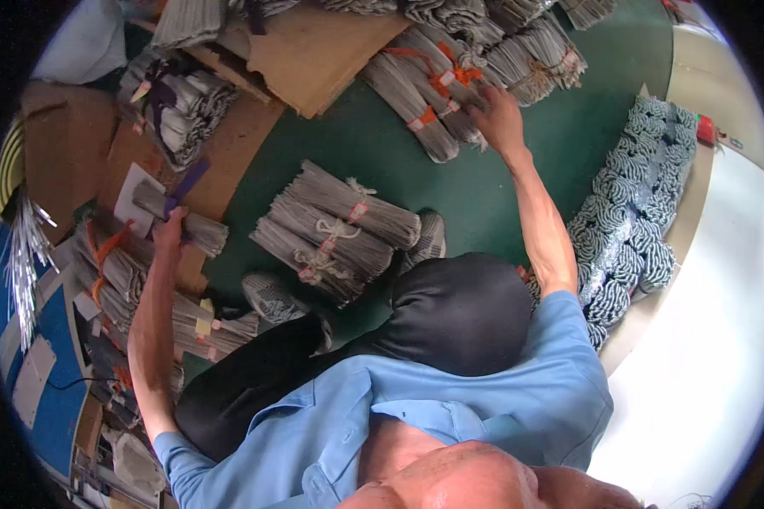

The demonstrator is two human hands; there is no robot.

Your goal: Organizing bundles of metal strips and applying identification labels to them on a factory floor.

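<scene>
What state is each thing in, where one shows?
Left hand: on small grey bundle, grip unclear
Right hand: touching orange-tied bundles, grip unclear
Orange-tied bundles: tied, lying down
White-tied bundles: tied, lying side by side
Striped coils: piled together
Blue shirt: collar open

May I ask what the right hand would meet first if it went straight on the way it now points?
The right hand would probably meet the orange-tied grey bundle just ahead of it; depth is unclear, so they may already touch.
</scene>
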